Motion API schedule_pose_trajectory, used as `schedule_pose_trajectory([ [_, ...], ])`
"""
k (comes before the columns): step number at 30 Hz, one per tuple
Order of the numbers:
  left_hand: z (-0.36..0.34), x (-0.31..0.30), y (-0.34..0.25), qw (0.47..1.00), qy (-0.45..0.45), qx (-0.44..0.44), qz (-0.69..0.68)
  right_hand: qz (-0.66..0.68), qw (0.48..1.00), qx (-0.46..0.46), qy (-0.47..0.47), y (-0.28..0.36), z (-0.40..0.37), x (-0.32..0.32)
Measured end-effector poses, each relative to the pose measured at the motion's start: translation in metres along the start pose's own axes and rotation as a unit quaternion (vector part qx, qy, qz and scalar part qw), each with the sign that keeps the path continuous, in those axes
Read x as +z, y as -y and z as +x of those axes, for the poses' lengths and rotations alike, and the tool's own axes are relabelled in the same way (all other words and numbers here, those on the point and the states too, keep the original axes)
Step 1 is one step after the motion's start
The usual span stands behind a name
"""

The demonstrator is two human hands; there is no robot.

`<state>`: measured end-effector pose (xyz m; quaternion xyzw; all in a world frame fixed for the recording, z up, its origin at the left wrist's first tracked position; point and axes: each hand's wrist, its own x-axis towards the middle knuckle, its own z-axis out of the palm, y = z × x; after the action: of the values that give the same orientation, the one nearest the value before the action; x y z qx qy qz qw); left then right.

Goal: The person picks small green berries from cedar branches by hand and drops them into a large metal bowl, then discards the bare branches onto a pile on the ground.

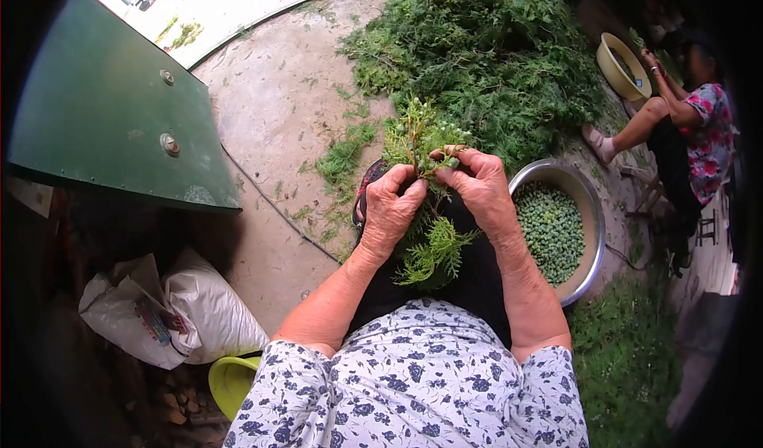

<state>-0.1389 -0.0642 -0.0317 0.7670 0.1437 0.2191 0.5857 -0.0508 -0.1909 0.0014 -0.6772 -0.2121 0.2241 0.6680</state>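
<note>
Now; left hand [393, 209], right hand [482, 187] grasping one sprig [416, 139]; one steel basin [589, 224] nearby

Conifer sprig [417, 136]: between left hand [389, 209] and right hand [482, 187]. Heap of conifer branches [485, 58]: ahead, on the ground [270, 122]. Basin [589, 209]: to the right, seed cones [548, 229] inside. Seated co-worker [709, 138]: farther right, near tub [612, 68]. Sack [211, 305]: left, beside bowl [227, 383].

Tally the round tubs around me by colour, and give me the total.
Silver tub: 1
Cream tub: 1
Lime-green tub: 1
Total: 3
</note>
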Motion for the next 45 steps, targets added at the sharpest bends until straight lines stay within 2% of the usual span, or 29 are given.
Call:
schedule_pose_trajectory([
  [4, 0.001, 0.000, 0.000, 1.000, 0.001, -0.004, 0.008, 0.064, 0.997, 0.016, -0.032, -0.010, -0.002, 0.001],
  [6, 0.001, 0.000, -0.001, 1.000, -0.002, -0.003, 0.017, -0.105, 0.984, -0.088, -0.117, -0.011, -0.004, 0.002],
  [7, 0.002, 0.000, -0.002, 1.000, 0.004, -0.004, 0.022, -0.105, 0.984, -0.088, -0.117, -0.013, -0.004, 0.001],
  [9, 0.002, 0.000, -0.001, 1.000, 0.010, -0.004, 0.026, -0.284, 0.923, -0.207, -0.157, -0.016, -0.005, -0.001],
  [10, 0.002, -0.001, 0.001, 1.000, 0.010, -0.004, 0.022, -0.284, 0.923, -0.207, -0.157, -0.012, -0.005, -0.006],
  [12, 0.002, -0.002, 0.001, 1.000, 0.010, -0.003, 0.018, -0.276, 0.922, -0.135, -0.234, 0.002, -0.003, -0.020],
  [13, 0.001, -0.001, 0.000, 0.999, 0.003, 0.014, 0.031, -0.192, 0.962, -0.059, -0.184, 0.004, -0.004, -0.029],
  [14, 0.001, 0.000, -0.001, 0.999, -0.005, 0.032, 0.042, -0.193, 0.962, -0.059, -0.185, 0.003, -0.005, -0.028],
  [15, 0.002, 0.002, 0.000, 0.999, -0.004, 0.033, 0.040, -0.010, 0.990, -0.015, -0.139, 0.001, -0.004, -0.025],
  [16, 0.002, 0.003, 0.001, 0.999, -0.010, 0.028, 0.039, 0.173, 0.981, 0.030, -0.088, 0.002, -0.005, -0.022],
  [17, 0.001, 0.003, 0.002, 0.999, -0.015, 0.023, 0.039, 0.260, 0.962, 0.071, -0.051, 0.004, -0.007, -0.020],
  [20, 0.000, 0.003, 0.002, 0.999, -0.018, 0.024, 0.028, 0.334, 0.936, 0.110, -0.011, -0.007, -0.004, -0.017],
  [26, 0.000, 0.003, 0.002, 0.999, -0.020, 0.020, 0.030, 0.278, 0.952, 0.130, -0.007, 0.000, 0.001, -0.003],
  [29, -0.001, 0.001, 0.001, 0.999, -0.019, 0.023, 0.034, 0.167, 0.970, -0.013, -0.178, 0.004, 0.000, -0.002],
  [32, 0.000, 0.000, 0.002, 0.999, -0.014, 0.029, 0.037, 0.210, 0.952, -0.055, -0.215, 0.007, 0.005, -0.015],
  [33, 0.000, 0.001, 0.002, 0.999, -0.013, 0.029, 0.036, 0.210, 0.952, -0.054, -0.216, 0.008, 0.004, -0.015],
  [35, 0.000, 0.003, 0.003, 0.999, -0.020, 0.033, 0.034, 0.292, 0.949, 0.058, -0.101, 0.009, 0.003, -0.013],
  [36, 0.001, 0.003, 0.003, 0.999, -0.021, 0.033, 0.033, 0.291, 0.952, 0.079, -0.054, 0.003, 0.003, -0.013],
  [39, 0.000, 0.001, 0.003, 0.998, -0.019, 0.046, 0.032, 0.152, 0.985, 0.079, 0.012, -0.005, -0.001, -0.005],
  [40, 0.000, 0.002, 0.003, 0.998, -0.016, 0.044, 0.032, 0.101, 0.993, 0.068, -0.008, -0.005, -0.003, 0.000],
  [42, 0.001, 0.002, 0.004, 0.998, -0.012, 0.044, 0.031, -0.036, 0.996, -0.087, -0.002, -0.020, 0.005, 0.005],
  [43, 0.000, 0.002, 0.005, 0.998, -0.012, 0.047, 0.032, -0.036, 0.996, -0.087, -0.001, -0.020, 0.003, 0.005],
  [45, 0.001, 0.000, 0.005, 0.998, -0.013, 0.049, 0.032, 0.155, 0.983, 0.056, -0.080, -0.014, -0.003, 0.006],
])
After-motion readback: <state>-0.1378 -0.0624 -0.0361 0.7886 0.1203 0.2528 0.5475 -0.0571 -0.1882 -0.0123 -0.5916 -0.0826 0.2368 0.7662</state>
